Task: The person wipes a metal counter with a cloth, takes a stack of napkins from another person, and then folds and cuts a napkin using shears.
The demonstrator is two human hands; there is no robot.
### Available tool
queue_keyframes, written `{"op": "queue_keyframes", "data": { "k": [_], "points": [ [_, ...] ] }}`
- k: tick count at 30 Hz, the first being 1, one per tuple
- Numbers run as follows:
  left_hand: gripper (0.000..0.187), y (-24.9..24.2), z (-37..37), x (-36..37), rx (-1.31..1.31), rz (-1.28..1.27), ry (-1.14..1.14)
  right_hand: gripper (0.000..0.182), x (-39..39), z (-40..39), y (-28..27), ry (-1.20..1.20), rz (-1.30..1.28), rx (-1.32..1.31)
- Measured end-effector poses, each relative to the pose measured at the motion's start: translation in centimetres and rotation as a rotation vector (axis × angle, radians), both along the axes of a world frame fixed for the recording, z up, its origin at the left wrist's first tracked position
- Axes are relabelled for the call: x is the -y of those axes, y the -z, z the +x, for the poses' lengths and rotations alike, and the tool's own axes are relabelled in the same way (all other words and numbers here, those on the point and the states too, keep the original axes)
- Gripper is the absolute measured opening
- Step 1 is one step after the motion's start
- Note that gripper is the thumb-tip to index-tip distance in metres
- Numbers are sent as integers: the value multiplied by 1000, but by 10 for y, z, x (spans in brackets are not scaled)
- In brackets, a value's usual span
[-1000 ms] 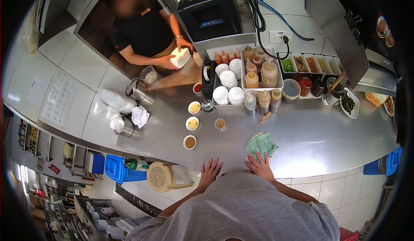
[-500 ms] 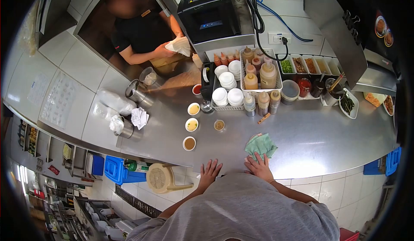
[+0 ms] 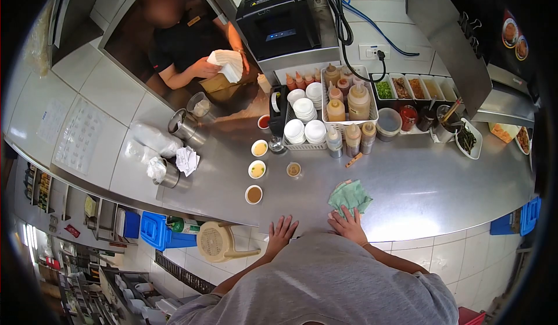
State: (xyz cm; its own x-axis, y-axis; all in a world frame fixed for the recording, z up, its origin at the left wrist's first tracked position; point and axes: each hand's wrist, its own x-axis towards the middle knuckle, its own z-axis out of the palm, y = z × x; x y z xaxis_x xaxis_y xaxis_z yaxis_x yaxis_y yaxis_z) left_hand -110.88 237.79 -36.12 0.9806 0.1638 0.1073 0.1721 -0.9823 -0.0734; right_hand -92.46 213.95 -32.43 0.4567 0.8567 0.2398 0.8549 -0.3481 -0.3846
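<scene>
My left hand (image 3: 281, 235) lies flat at the front edge of the steel counter (image 3: 232, 150), its fingers spread and holding nothing. To its right, my right hand (image 3: 349, 226) rests with fingers apart, the fingertips against the near edge of a crumpled green cloth (image 3: 350, 196). Beyond my left hand are a cup of brown sauce (image 3: 254, 195), two white cups of yellow soup, the nearer one (image 3: 256, 169) and the farther one (image 3: 260, 147), and a small clear cup (image 3: 294, 170).
Across the counter a person (image 3: 189, 46) holds white paper sheets (image 3: 225, 64). Sauce bottles (image 3: 352, 139), stacked white lids (image 3: 304, 110) and a topping rack (image 3: 415, 88) line the back. A receipt printer (image 3: 279, 22) stands above. A beige stool (image 3: 218, 240) is below left.
The person across the counter has shifted the white paper to the left and opened it out, with one hand now off it. My own hands stay in place.
</scene>
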Motion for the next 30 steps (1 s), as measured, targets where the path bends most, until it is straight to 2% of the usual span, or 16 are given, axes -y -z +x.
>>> {"op": "queue_keyframes", "data": {
  "k": [22, 24, 30],
  "points": [
    [59, 0, 0, -1, -64, 68, 2, 40, 1, 1, 1, -7, 2, 0],
    [59, -6, 1, 2, -95, -16, -13, 40, 1, 1, 0, -8, -3, -7],
    [59, -8, 0, 2, -88, -29, -1, 40, 2, 1, -1, -10, -13, -3]
  ]
}}
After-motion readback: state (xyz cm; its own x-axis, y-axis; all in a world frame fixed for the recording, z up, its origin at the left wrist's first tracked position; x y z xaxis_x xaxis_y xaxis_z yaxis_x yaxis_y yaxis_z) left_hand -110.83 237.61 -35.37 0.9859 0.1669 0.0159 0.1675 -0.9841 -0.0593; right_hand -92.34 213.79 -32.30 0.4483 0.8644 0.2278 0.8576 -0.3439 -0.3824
